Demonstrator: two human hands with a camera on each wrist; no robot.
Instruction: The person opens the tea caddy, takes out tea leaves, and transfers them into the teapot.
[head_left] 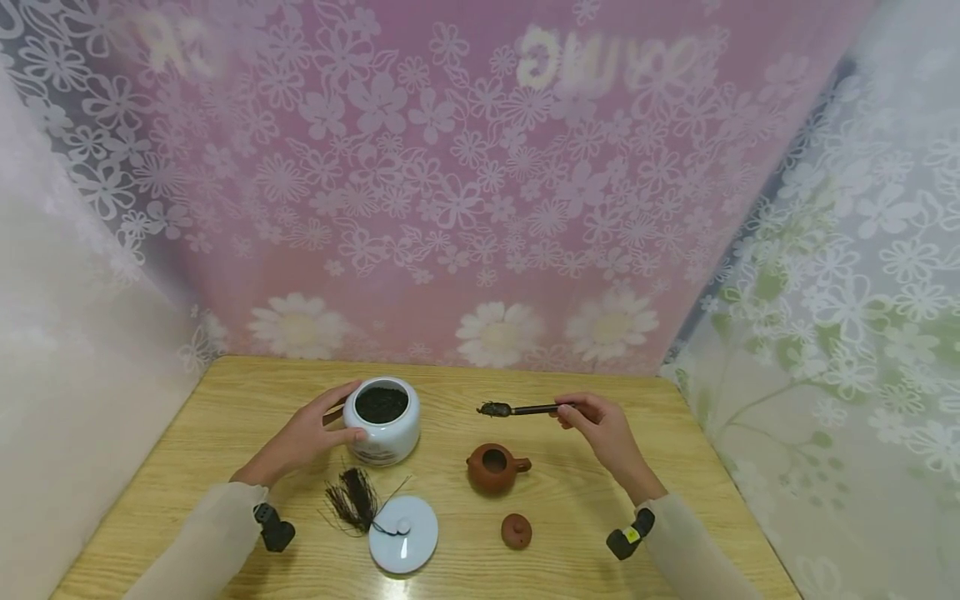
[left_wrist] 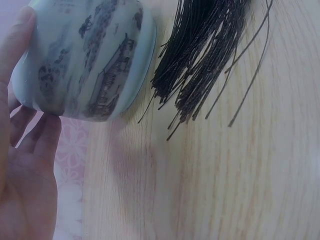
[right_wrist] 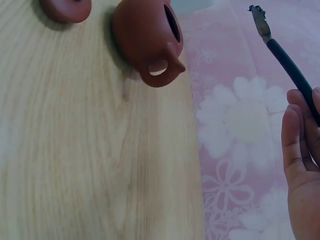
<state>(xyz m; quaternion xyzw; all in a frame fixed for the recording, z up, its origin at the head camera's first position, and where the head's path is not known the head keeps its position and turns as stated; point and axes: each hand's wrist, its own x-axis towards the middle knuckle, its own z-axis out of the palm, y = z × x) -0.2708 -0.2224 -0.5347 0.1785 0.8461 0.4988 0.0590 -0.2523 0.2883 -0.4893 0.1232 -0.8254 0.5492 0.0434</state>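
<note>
With thumb and fingers spread around its side, my left hand (head_left: 309,429) holds a white porcelain tea jar (head_left: 392,443). The jar is uncovered and dark loose tea leaves (head_left: 382,404) show inside; a painted building decorates its wall in the left wrist view. My right hand (head_left: 606,432) pinches the dark handle of a tea scoop (head_left: 534,409). Held level above the table, the scoop carries a small heap of leaves at its tip, pointing left. Below it sits a brown clay teapot (head_left: 489,478), uncovered, its loop handle (right_wrist: 162,80) towards the right.
In front of the jar, its white lid (head_left: 397,554) lies knob up, with a dark tassel (head_left: 352,500) at its left. The small round teapot lid (head_left: 516,532) lies nearer than the teapot. A flowered pink curtain (head_left: 420,208) hangs behind the wooden table (head_left: 600,575).
</note>
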